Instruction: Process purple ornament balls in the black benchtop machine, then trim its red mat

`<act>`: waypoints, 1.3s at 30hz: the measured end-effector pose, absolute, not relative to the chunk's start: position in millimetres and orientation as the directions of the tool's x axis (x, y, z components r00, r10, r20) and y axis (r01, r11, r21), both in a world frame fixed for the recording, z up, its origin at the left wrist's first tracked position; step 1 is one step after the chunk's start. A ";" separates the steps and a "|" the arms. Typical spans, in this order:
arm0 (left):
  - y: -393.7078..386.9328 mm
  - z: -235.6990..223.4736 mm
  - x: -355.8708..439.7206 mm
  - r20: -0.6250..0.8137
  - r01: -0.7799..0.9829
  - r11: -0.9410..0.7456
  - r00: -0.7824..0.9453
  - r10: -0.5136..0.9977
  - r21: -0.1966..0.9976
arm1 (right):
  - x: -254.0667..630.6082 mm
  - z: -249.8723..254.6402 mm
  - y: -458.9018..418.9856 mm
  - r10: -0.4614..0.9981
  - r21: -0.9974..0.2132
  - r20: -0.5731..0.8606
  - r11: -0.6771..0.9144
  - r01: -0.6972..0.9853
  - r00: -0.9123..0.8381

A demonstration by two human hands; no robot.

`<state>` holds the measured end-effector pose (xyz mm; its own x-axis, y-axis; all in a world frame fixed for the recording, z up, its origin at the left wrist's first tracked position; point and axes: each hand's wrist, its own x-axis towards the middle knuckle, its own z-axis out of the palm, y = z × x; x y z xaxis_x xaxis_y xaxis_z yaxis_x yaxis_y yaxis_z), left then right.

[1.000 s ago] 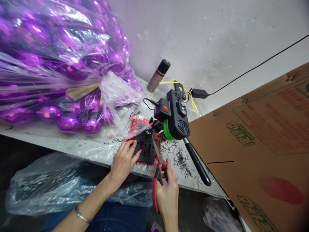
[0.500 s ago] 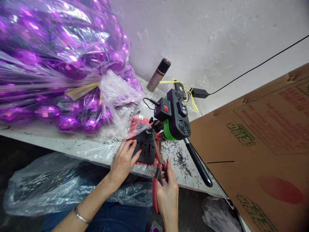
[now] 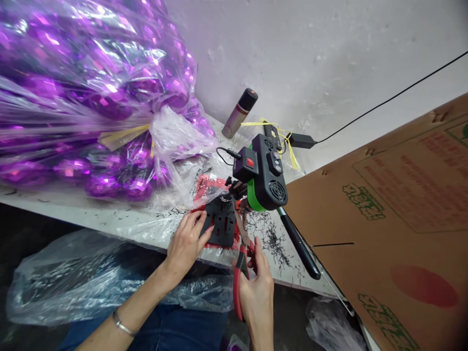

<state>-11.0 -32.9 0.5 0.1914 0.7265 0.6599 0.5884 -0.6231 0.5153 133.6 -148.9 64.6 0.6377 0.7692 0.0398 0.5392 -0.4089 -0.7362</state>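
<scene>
My right hand [image 3: 258,287] grips scissors [image 3: 241,273] with red-and-black handles. Their blades point away from me, along the right edge of a black slotted base plate [image 3: 219,226]. On the plate's left side lies my left hand [image 3: 186,239], its fingers stretched out and the thumb near the front. The plate belongs to a small black-and-green machine [image 3: 268,170], like a mini drill press, with a red switch and a black lever handle [image 3: 302,248]. Red material [image 3: 204,187] shows under and around the plate. Whether anything sits between the blades, I cannot tell.
A large clear bag of shiny purple balls [image 3: 98,107] fills the left of the white table [image 3: 109,214]. Behind the machine are a spray can [image 3: 239,113] and a power adapter [image 3: 300,140]. Black clippings [image 3: 278,243] litter the tabletop. A cardboard box [image 3: 383,219] stands at right.
My right hand and the scissors have shifted slightly right. My left hand stays on the plate in the same place.
</scene>
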 end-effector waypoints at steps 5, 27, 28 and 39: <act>-32.8 1.2 -10.9 0.663 0.584 -0.626 0.189 0.724 0.517 | 143.7 62.0 -152.3 0.806 -0.722 0.004 -0.407 0.559 0.592; -33.1 3.2 -10.6 0.674 0.593 -0.625 0.180 0.717 0.507 | 144.8 59.7 -150.5 0.803 -0.702 0.008 -0.420 0.575 0.596; -33.1 3.4 -10.7 0.676 0.595 -0.627 0.181 0.715 0.504 | 143.8 60.2 -150.2 0.798 -0.701 0.008 -0.425 0.573 0.602; -33.1 4.0 -10.5 0.675 0.598 -0.628 0.187 0.714 0.498 | 143.8 53.0 -150.4 0.790 -0.738 0.050 -0.383 0.556 0.611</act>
<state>-10.5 -33.1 4.0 0.1874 0.7135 0.6751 0.5982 -0.6280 0.4977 143.8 -150.4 53.0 0.6112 0.7899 0.0502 0.5559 -0.3832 -0.7376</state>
